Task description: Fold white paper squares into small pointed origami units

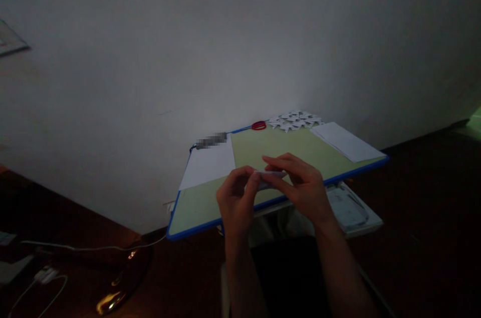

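My left hand pinches a small piece of folded white paper between thumb and fingertips, above the table's front part. From the other side my right hand holds the paper's right end, its thumb below and its fingers curved over the top. The paper looks narrow and flat, and the fingers partly cover it. Beyond the hands, a white sheet lies at the table's left, and a stack of white paper lies at its right.
The pale green table has a blue rim and stands near a grey wall. Red-handled scissors and several pointed white paper pieces lie along its back edge. An open drawer juts out below, right. A white cable runs at the left.
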The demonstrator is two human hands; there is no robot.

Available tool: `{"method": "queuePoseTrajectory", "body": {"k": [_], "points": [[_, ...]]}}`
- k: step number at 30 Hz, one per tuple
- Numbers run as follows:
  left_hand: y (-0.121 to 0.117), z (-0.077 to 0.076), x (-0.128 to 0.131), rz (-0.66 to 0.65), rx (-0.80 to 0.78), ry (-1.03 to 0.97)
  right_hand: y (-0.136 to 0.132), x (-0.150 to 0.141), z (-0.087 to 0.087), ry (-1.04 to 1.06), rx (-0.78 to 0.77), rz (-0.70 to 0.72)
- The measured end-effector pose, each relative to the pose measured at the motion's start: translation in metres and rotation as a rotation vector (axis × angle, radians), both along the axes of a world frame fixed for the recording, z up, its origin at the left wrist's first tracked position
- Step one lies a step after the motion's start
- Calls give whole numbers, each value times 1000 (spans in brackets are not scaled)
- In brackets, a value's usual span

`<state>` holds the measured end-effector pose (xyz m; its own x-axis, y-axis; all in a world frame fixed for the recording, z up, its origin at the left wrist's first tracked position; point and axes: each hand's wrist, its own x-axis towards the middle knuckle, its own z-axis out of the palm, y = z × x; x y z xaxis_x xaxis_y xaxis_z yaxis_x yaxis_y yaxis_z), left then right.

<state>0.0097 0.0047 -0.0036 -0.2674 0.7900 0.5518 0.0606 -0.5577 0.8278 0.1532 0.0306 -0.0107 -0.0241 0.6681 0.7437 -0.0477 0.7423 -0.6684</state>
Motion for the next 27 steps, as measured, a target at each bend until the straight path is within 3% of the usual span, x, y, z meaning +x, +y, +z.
{"method": "queuePoseTrajectory", "body": {"k": [6, 19, 27], "points": [[-2, -1, 1, -3, 31, 0, -2, 0, 2, 11, -18, 36], [-3, 0, 1, -14, 108, 74, -5, 1, 3, 18, 13, -36], [0, -4, 3, 73, 139, -28, -6, 3, 2, -60, -4, 89]]}}
